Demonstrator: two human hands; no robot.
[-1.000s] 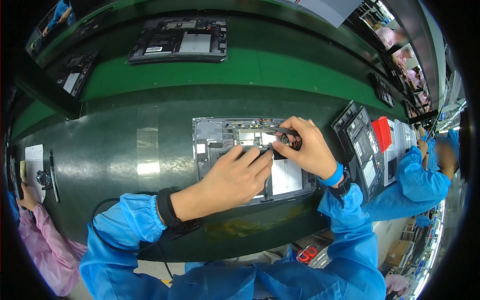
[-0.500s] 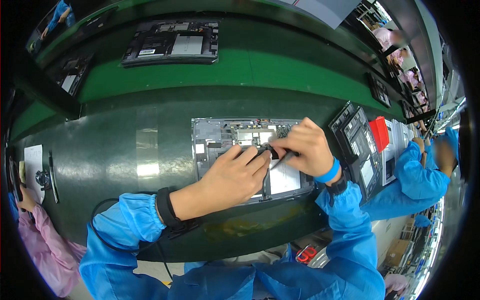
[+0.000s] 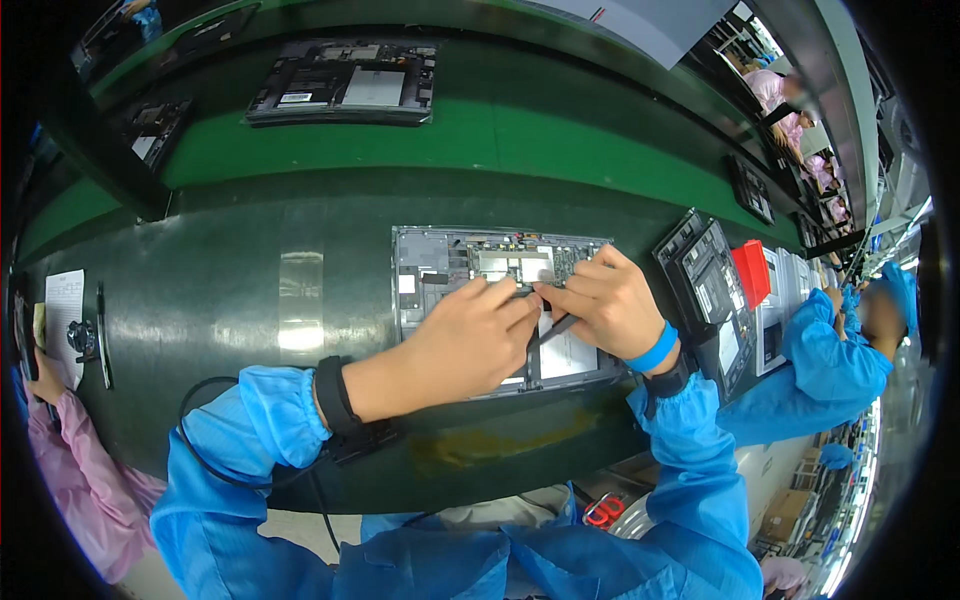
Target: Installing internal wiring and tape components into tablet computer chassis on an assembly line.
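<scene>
Your right hand pinched a dark tool; your left hand pressed flat on the open tablet mid-bench. Stacked tablets and a red box crowded the right.

Dark green workbench, brighter green conveyor belt, glare patch

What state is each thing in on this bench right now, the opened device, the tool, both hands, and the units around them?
Opened device: back cover off, circuit boards exposed, lying flat on the dark mat.
Left hand: fingers pressed down on the device's middle.
Right hand: closed around a thin dark tool.
Thin dark tool: tilted, tip at the device's inside.
Second opened device: lying flat on the green belt, untouched.
Stacked units: leaning at the right.
</scene>
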